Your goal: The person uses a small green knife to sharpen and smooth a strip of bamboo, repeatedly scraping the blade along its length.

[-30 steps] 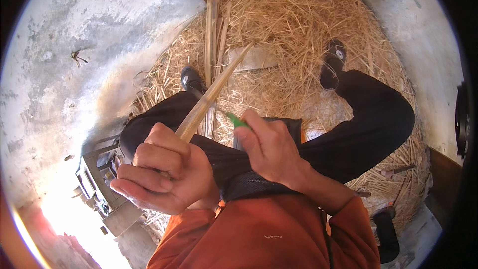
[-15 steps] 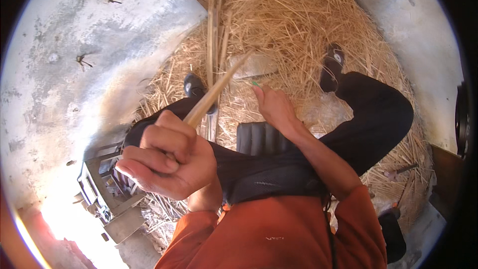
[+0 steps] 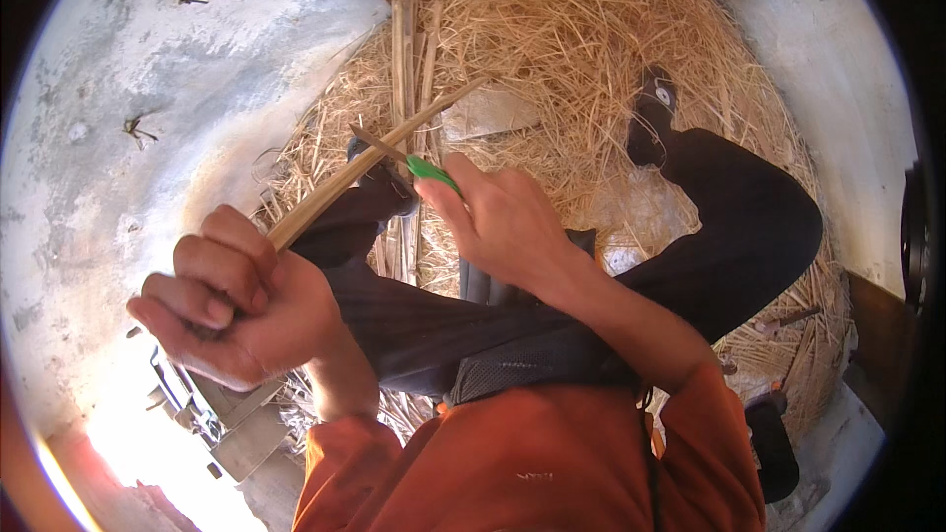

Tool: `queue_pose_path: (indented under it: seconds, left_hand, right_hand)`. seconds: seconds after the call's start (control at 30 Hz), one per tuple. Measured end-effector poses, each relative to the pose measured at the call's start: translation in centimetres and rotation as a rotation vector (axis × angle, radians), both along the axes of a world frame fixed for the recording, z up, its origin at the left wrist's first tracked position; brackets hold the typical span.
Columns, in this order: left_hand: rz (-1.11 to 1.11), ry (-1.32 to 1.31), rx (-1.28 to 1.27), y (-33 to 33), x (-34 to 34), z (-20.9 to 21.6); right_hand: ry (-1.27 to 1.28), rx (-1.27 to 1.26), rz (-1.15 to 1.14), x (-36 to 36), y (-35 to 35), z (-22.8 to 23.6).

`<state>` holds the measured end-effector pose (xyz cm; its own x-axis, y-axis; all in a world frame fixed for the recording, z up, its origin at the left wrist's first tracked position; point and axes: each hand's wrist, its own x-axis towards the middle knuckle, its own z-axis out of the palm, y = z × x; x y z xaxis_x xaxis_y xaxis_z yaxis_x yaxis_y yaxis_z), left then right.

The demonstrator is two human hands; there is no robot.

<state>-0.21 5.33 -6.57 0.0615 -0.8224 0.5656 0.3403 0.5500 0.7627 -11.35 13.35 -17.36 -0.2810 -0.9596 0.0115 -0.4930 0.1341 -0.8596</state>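
We have the left hand [image 3: 232,300] curled tight round the near end of a pale strip [image 3: 340,177], held slanting over the left leg [image 3: 345,227]. Right hand [image 3: 507,222] grips a green-handled knife [image 3: 432,173], blade across strip. Too steep an angle could gouge; unsupported far end could flex, skidding the blade.
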Motion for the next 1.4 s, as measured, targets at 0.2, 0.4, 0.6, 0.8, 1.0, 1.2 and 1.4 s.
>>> queue_pose_path:
  seconds: [0.2,0.4,0.6,0.8,1.0,1.2,1.4]
  left_hand:
    - [-0.237,0.062,-0.048,0.7,0.5,-0.9]
    - [-0.234,0.018,-0.080,0.7,1.7,-1.9]
    - [-0.247,0.013,-0.070,0.5,1.9,-1.8]
    - [-0.246,-0.009,-0.068,0.5,3.3,-2.0]
    - [-0.296,-0.012,-0.056,1.4,3.2,-1.8]
    - [-0.315,0.008,-0.017,1.6,2.8,-1.8]
    - [-0.363,-0.005,-0.052,2.9,1.0,-1.5]
  right_hand:
    - [0.077,0.227,-0.213,-2.6,-3.3,-10.2]
    - [0.086,0.324,-0.122,-2.7,-4.4,-14.3]
    - [0.070,0.537,-0.296,-6.0,-0.3,-21.9]
    - [-0.386,0.076,0.077,-0.3,-1.0,-0.8]
    - [-0.266,0.019,0.088,2.6,2.2,4.1]
    - [-0.045,-0.042,0.000,4.7,1.8,1.2]
    - [0.113,0.181,-0.226,0.6,1.7,-8.1]
